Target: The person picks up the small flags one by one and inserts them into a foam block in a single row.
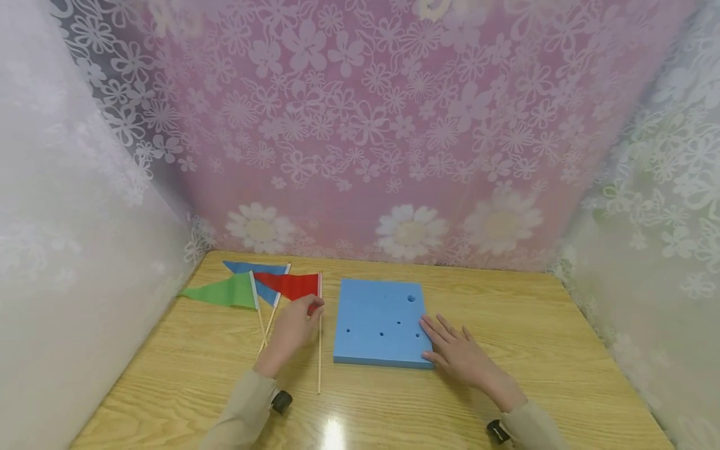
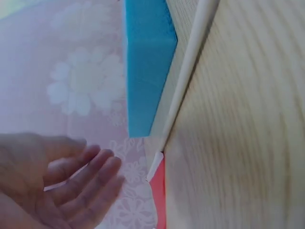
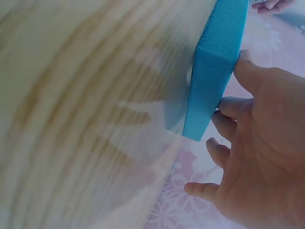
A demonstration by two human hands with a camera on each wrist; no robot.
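My left hand hovers over the stick of a red pennant flag, left of a blue foam block. In the left wrist view its fingers are loosely bent, with air between them and the flag lying on the table. The flat square block has several small holes and one larger one near its far right corner. My right hand rests against the block's right edge with fingers spread. Seen from the right wrist, the thumb and fingertips touch the block's upper edge.
A green pennant flag and a blue pennant flag lie crossed left of the red one, their sticks partly behind the left hand. Floral curtains enclose the wooden table at the back and sides.
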